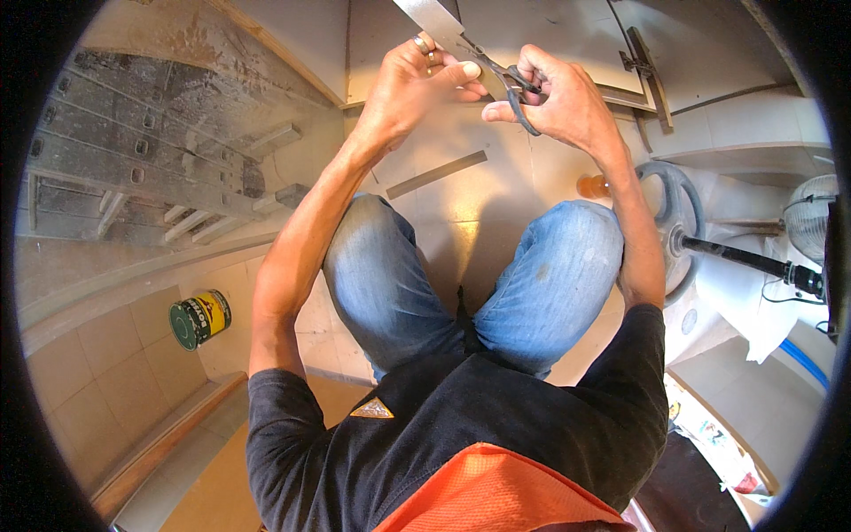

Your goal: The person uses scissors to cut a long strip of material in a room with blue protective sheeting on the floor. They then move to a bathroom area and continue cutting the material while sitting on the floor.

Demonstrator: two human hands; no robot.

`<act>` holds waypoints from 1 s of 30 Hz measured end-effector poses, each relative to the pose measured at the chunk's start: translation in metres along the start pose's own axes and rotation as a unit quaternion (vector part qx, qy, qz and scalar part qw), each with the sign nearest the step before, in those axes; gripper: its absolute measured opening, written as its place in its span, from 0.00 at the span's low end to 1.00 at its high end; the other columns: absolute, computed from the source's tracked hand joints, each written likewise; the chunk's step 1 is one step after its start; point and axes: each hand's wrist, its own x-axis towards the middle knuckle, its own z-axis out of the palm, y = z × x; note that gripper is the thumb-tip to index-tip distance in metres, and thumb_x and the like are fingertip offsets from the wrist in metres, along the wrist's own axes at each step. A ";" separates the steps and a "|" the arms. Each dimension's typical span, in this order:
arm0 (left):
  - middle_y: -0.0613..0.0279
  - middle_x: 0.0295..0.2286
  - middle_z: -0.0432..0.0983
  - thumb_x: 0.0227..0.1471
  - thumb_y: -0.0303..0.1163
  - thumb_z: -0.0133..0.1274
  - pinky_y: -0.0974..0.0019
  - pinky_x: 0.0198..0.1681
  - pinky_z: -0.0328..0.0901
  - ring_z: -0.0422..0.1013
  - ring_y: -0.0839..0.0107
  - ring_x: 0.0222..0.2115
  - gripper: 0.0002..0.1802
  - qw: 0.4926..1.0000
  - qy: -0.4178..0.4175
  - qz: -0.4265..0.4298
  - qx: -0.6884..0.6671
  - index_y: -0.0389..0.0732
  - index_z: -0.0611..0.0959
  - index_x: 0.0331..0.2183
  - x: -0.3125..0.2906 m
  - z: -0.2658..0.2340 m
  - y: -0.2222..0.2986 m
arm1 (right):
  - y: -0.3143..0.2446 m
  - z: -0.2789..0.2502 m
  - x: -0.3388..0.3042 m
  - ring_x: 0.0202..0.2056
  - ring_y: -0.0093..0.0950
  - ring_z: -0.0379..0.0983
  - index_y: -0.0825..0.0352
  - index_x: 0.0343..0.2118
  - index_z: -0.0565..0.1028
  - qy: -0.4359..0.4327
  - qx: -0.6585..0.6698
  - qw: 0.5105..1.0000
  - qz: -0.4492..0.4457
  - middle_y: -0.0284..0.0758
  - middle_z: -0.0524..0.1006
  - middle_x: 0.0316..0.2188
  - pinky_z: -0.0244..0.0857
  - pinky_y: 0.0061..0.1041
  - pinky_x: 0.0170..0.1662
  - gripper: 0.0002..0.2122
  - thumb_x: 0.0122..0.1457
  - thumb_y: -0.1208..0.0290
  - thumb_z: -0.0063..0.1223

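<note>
Both my hands are raised at the top of the view, beyond my knees. In my right hand (572,99) is a pair of scissors (523,113), with fingers and thumb at the dark handle loops. The blades point up and left, toward a pale flat strip (433,18). My left hand (412,89) pinches the lower end of this strip between thumb and fingers, close beside the blades. Whether the blades touch or cut the strip, I cannot tell.
A narrow grey strip (437,174) lies on the tiled floor beyond my knees. An amber bottle (592,186) stands by my right knee. On the right are a round stand base (678,239) and a lamp (811,217). At left sits a green and yellow can (199,319).
</note>
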 end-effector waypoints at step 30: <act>0.51 0.32 0.80 0.62 0.27 0.53 0.65 0.43 0.78 0.80 0.65 0.35 0.07 0.998 0.026 0.051 0.010 0.33 0.76 0.37 0.002 -0.003 -0.002 | 0.000 -0.004 -0.002 0.21 0.38 0.72 0.64 0.27 0.69 0.036 -0.091 0.994 -0.042 0.37 0.74 0.17 0.65 0.37 0.27 0.33 0.36 0.39 0.73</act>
